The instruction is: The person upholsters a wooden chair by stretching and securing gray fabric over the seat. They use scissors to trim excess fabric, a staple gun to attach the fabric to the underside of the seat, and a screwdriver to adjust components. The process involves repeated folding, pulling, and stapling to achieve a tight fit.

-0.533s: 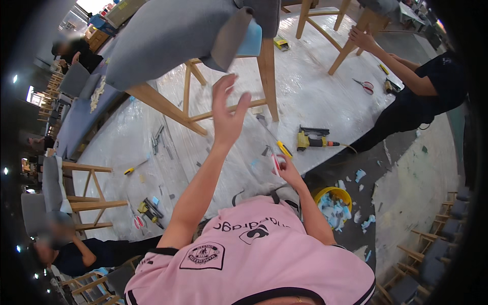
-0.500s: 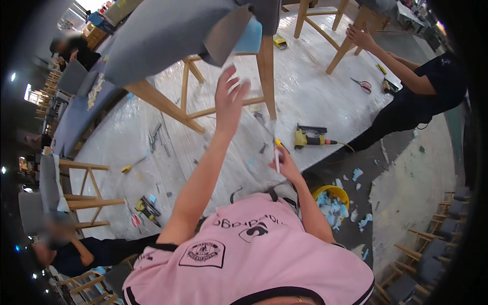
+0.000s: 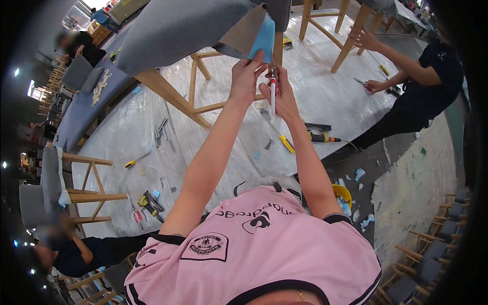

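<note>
Plastic-covered counter (image 3: 183, 155) below a person's left hand (image 3: 245, 76), grey upholstered chair (image 3: 178, 35) just ahead of it, fingers pinching blue foam (image 3: 262, 41) at the chair's edge, right hand (image 3: 284, 99) beside it, wrapped around red-and-white scissors (image 3: 273, 94), blades along the foam.

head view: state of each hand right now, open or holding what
Left hand: closed, fingers pinching the lower edge of the light-blue padding.
Right hand: closed around the red-and-white-handled scissors.
</note>
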A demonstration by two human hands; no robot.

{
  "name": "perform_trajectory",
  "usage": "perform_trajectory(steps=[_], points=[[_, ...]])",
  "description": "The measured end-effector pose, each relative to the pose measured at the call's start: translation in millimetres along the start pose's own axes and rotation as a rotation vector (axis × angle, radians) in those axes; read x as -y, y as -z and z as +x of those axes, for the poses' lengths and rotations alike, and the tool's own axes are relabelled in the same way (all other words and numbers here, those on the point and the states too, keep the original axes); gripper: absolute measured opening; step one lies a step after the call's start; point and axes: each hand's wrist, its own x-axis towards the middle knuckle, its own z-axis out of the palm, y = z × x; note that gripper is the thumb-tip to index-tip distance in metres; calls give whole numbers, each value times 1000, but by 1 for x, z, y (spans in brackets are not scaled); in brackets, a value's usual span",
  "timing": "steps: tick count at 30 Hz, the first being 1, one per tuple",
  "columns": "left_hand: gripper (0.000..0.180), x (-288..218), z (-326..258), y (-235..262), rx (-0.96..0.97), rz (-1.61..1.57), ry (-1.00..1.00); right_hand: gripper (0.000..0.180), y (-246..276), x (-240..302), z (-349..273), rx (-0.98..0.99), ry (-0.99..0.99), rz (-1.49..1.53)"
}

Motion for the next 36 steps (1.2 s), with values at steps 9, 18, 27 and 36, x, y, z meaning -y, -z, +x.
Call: perform_trajectory(steps=[9,18,27,36], points=[[30,-8,3,3,81,18,33,54,-8,19,15,-177,-4,9],[20,-8,3,10,107,98,-24,46,1,47,39,-153,-22,-160],[50,-24,-33,1,218,325,336,41,9,-20,-65,-101,-399,-151],[32,-17,9,-65,207,-32,-58,37,-19,-161,-241,313,-299,-346]])
